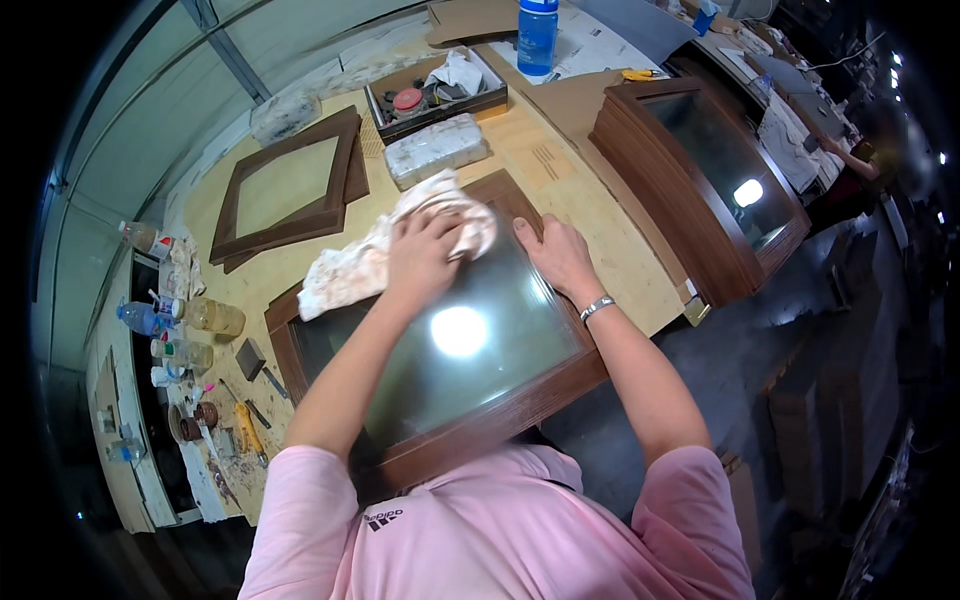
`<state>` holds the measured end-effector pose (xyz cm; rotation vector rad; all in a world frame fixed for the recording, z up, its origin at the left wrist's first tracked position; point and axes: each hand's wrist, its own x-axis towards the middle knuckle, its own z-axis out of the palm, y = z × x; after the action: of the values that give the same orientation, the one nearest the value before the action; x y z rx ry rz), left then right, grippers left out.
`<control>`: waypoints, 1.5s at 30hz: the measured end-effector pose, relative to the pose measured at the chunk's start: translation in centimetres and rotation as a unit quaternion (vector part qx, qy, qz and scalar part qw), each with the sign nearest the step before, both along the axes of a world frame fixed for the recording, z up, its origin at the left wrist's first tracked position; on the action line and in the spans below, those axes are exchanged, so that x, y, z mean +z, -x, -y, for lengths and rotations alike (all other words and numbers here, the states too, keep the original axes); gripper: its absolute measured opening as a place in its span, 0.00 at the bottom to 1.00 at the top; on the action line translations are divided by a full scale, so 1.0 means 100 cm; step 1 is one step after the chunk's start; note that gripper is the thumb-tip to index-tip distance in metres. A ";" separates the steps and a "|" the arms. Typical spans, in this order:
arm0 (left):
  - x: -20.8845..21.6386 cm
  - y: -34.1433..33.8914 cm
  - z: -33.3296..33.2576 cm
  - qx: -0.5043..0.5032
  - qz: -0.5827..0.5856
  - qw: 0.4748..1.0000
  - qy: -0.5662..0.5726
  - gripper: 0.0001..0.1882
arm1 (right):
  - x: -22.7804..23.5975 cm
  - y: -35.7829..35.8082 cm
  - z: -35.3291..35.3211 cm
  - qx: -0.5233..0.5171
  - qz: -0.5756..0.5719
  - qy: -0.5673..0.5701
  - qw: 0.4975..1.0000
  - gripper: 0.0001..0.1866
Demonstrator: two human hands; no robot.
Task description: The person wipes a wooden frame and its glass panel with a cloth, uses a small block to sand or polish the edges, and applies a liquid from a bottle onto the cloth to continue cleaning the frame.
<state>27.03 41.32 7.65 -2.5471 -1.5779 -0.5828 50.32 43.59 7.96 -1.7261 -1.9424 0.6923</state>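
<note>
In front of me lies a brown wooden frame [480, 408] with a glass pane [470, 365] that mirrors a bright lamp. My left hand [427, 250] presses a stained white cloth [350, 268] onto the far part of the glass, its fingers bent over the cloth. A loose end of the cloth trails left across the frame's far edge. My right hand [562, 258] grips the right side of the same wooden frame, thumb on the upper face; its other fingers are partly hidden over the outer edge. A metal bracelet circles the right wrist.
Stacked glazed frames [690, 200] stand at the right table edge. Two frames [285, 190] lie at the far left. Behind are a tool box [437, 95], a wrapped block [437, 150] and a blue bottle [537, 40]. Bottles [215, 317] and a yellow-handled tool [247, 428] crowd the left. Another person [862, 165] works far right.
</note>
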 end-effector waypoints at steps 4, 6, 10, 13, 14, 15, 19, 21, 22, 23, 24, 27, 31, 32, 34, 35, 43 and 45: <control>-0.001 0.009 0.013 0.008 -0.009 0.999 -0.032 0.27 | -0.005 0.007 0.001 -0.028 0.007 -0.043 0.999 0.36; -0.002 -0.013 -0.001 -0.017 -0.027 0.999 -0.017 0.27 | -0.004 0.013 0.002 -0.014 0.008 -0.044 0.999 0.35; -0.009 0.024 0.013 0.042 -0.052 0.994 0.086 0.28 | 0.000 0.013 0.002 -0.006 0.020 -0.005 1.000 0.35; -0.006 0.123 0.081 0.116 -0.042 0.987 0.103 0.31 | 0.000 0.006 0.000 -0.014 0.027 -0.020 0.999 0.36; -0.015 0.167 0.112 0.133 -0.004 0.989 0.057 0.25 | -0.002 0.008 0.000 -0.012 0.026 -0.031 0.999 0.37; -0.010 0.193 0.131 0.128 -0.004 0.992 0.012 0.20 | -0.006 -0.001 0.000 -0.021 0.034 -0.041 0.998 0.37; 0.003 0.305 0.224 0.441 0.318 0.831 0.118 0.13 | -0.013 0.011 -0.003 -0.002 0.040 -0.051 0.998 0.38; 0.031 0.266 0.211 0.340 0.353 0.870 0.061 0.14 | -0.014 0.005 -0.004 -0.015 0.058 -0.047 0.997 0.39; 0.042 0.240 0.205 0.293 0.367 0.882 0.031 0.14 | -0.013 0.005 -0.004 -0.014 0.065 -0.049 0.997 0.39; 0.043 0.220 0.198 0.287 0.420 0.854 0.111 0.13 | -0.013 0.006 -0.004 -0.011 0.070 -0.052 0.996 0.39; 0.052 0.188 0.179 0.286 0.189 0.934 0.100 0.15 | -0.014 0.004 -0.006 -0.011 0.073 -0.053 0.996 0.40; -0.016 0.120 0.153 0.191 0.026 0.980 0.054 0.31 | -0.009 0.017 -0.003 0.013 0.077 -0.036 0.996 0.41; 0.004 -0.003 0.182 -0.038 0.040 0.990 0.127 0.28 | -0.015 0.007 -0.009 0.015 0.059 -0.048 0.997 0.42; 0.006 0.007 0.188 -0.040 0.042 0.990 0.130 0.29 | -0.015 0.006 -0.007 0.019 0.047 -0.051 0.997 0.42; 0.009 0.048 0.193 0.036 0.060 0.987 0.145 0.30 | -0.018 -0.004 -0.008 0.013 0.044 -0.051 0.998 0.42; 0.013 0.080 0.192 0.125 0.071 0.977 0.157 0.31 | -0.017 -0.004 -0.008 0.013 0.047 -0.050 0.998 0.42; -0.002 -0.003 0.172 0.110 0.141 0.980 0.089 0.26 | -0.016 0.009 -0.004 0.029 0.052 -0.051 0.997 0.41; 0.017 -0.035 0.190 -0.006 0.130 0.975 0.178 0.28 | -0.018 0.007 -0.004 0.025 0.048 -0.059 0.997 0.40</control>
<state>30.53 22.32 9.32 -2.8312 -1.9082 -0.7191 49.66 44.03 6.14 -1.6721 -2.0531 0.5091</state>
